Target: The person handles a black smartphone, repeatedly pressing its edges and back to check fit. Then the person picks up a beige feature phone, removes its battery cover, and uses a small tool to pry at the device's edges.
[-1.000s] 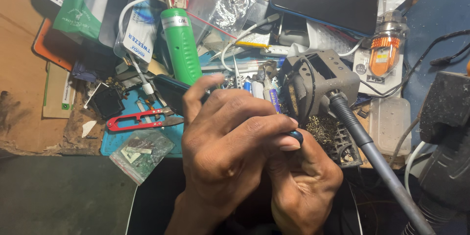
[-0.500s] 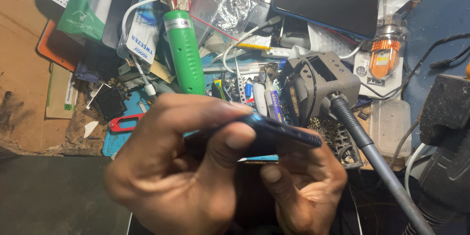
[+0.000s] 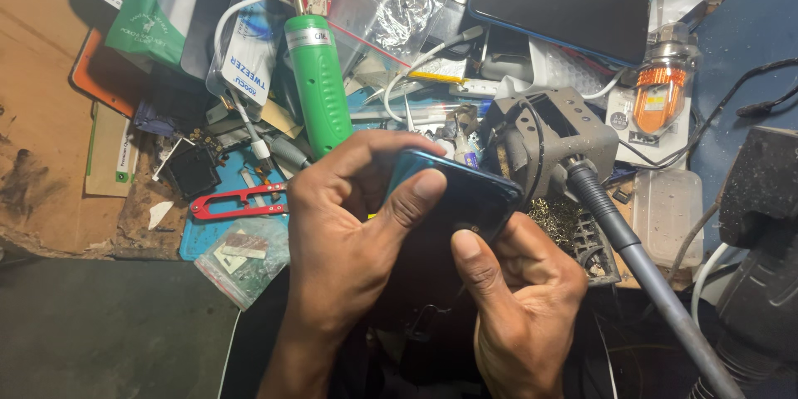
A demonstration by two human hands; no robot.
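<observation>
Fingers of my left hand (image 3: 349, 224) and right hand (image 3: 519, 283) grip the blue phone (image 3: 461, 195), its long axis sloping down-right between them.

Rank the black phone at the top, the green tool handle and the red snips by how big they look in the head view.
1. Black phone, lying flat at the top: largest.
2. Green tool handle: shorter and narrower than the phone.
3. Red snips: smallest, thin and short.
All three lie on the same bench, so nearness hardly skews this.
</observation>
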